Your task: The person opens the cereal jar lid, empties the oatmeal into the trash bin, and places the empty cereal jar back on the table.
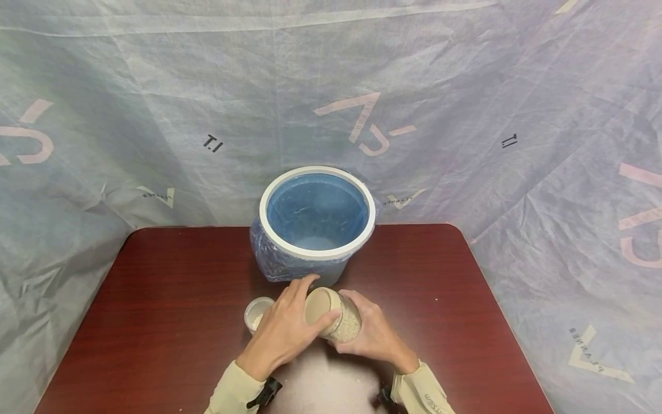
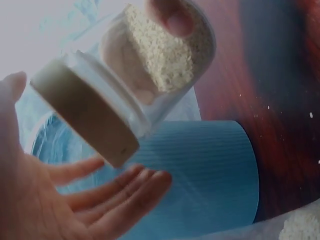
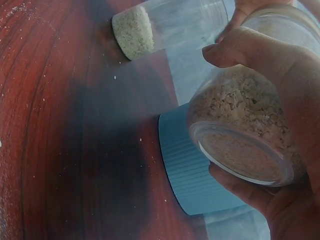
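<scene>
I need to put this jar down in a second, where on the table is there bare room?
Bare table lies left of the small open jar, out to the left edge, and another wide patch right of the right hand. It is crowded in the middle, where the bucket, both hands and the held jar bunch together.

both forearms reach forward from the bottom of the head view in pale sleeves, with dark straps at the wrists. the left hand (image 1: 283, 329) lies palm down, its thumb stretched forward and its fingers angled toward the right hand (image 1: 373, 336). in the left wrist view the left palm is spread and its fingers (image 2: 131, 191) are straight and relaxed. the right hand's grip is curled, thumb (image 3: 239, 49) on top and fingers below.
</scene>
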Action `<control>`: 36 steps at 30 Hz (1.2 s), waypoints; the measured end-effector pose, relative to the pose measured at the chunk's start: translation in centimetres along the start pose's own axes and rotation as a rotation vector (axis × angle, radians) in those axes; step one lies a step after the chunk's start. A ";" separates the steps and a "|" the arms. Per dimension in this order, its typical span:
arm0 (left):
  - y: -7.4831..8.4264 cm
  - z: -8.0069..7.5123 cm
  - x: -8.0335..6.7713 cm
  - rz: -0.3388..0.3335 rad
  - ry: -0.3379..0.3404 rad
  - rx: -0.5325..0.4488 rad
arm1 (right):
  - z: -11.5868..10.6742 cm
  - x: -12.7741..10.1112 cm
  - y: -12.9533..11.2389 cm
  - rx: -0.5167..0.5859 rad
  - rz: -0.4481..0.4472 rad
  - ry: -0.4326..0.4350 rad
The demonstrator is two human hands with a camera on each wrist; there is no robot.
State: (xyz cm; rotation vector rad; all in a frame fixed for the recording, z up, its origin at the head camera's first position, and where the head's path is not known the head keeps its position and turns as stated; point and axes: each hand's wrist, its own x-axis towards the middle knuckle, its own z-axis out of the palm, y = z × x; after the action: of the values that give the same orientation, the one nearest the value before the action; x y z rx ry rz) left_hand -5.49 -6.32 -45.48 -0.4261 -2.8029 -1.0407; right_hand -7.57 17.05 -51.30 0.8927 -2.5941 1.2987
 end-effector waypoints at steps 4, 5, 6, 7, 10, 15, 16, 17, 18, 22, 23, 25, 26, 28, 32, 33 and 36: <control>-0.8 -0.4 -0.1 0.057 -0.041 -0.033 | -0.1 0.0 0.0 0.002 -0.002 0.000; -1.0 -0.4 -0.1 0.074 -0.048 -0.038 | -0.1 0.0 0.0 0.004 -0.001 0.000; -1.2 -0.5 -0.1 0.090 -0.054 -0.045 | -0.2 0.0 0.0 0.007 -0.001 0.000; -1.3 -0.6 -0.1 0.107 -0.062 -0.052 | -0.2 0.0 0.0 0.007 -0.001 -0.001; -1.6 -0.8 -0.2 0.167 -0.077 -0.078 | -0.2 0.0 0.1 0.008 -0.008 0.002; -2.0 -1.2 -0.3 0.267 -0.107 -0.127 | -0.3 -0.1 0.2 0.004 -0.007 0.005; -2.1 -1.2 -0.4 0.283 -0.115 -0.133 | -0.3 -0.1 0.2 0.004 -0.004 0.003; -2.1 -1.3 -0.4 0.296 -0.124 -0.136 | -0.4 -0.1 0.2 0.005 -0.001 0.001; -2.2 -1.3 -0.4 0.308 -0.132 -0.137 | -0.4 -0.1 0.2 0.008 0.001 -0.002; -2.2 -1.2 -0.4 0.347 -0.156 -0.139 | -0.4 -0.1 0.1 0.020 0.018 -0.016; -2.2 -1.2 -0.4 0.355 -0.160 -0.145 | -0.4 -0.1 0.1 0.024 0.021 -0.017; -2.2 -1.1 -0.3 0.364 -0.164 -0.148 | -0.4 -0.1 0.2 0.028 0.018 -0.014; -2.2 -1.1 -0.3 0.373 -0.160 -0.145 | -0.4 -0.1 0.2 0.027 0.017 -0.012; -2.2 -1.1 -0.2 0.386 -0.155 -0.131 | -0.4 -0.1 0.3 0.028 0.012 -0.010; -2.3 -1.0 0.0 0.421 -0.134 -0.095 | -0.4 -0.1 0.3 0.028 0.002 -0.008; -2.3 -1.0 0.0 0.427 -0.129 -0.090 | -0.4 -0.1 0.3 0.029 0.000 -0.007; -2.3 -0.8 0.2 0.429 -0.112 -0.080 | -0.4 -0.1 0.3 0.026 -0.002 -0.005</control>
State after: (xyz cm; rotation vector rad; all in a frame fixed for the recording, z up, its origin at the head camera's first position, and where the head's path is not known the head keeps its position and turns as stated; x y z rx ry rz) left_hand -6.39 -8.45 -46.25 -1.0677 -2.5876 -1.0540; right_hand -7.71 17.53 -51.27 0.9043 -2.5852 1.3341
